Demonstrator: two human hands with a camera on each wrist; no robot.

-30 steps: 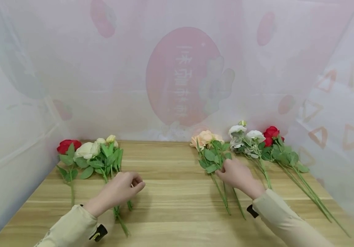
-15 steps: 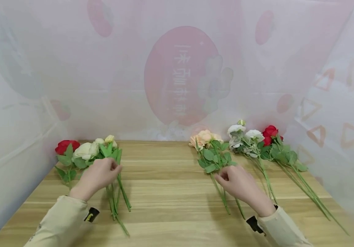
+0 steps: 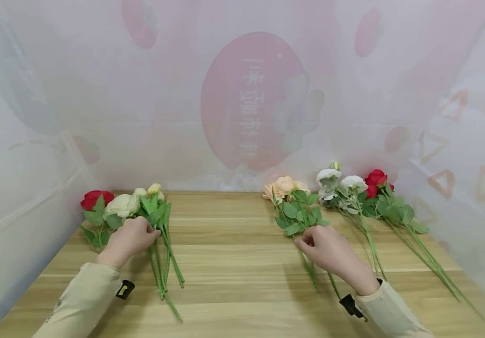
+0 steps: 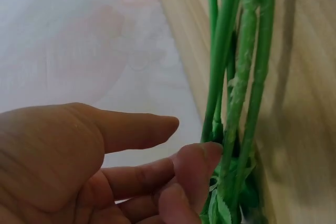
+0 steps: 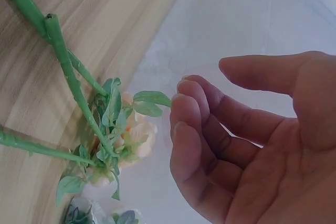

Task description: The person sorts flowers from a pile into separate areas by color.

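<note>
My left hand [image 3: 128, 239] hovers over the left group of flowers, by the green stems [image 4: 244, 66] of cream blooms [image 3: 122, 205] and a yellow bud [image 3: 154, 188]. In the left wrist view its fingers are loosely bent with the tips right at the stems, and the thumb stands apart from them. On the right, my right hand [image 3: 331, 253] is over the stems [image 5: 73, 77] of the peach flowers [image 3: 285, 186]. Its fingers curve loosely, thumb apart, with nothing between them. Part of each stem group is hidden beneath the hands.
A red flower [image 3: 96, 199] lies at the far left of the wooden table [image 3: 225, 263]. White flowers [image 3: 354, 183] and red flowers [image 3: 376, 178] lie right of the peach ones, long stems pointing toward the front. A printed curtain [image 3: 174, 141] borders the table's back and sides.
My left hand has moved left and farther back, from over the lower stems to near the leaves. My right hand has shifted slightly toward the front. The flowers lie as before.
</note>
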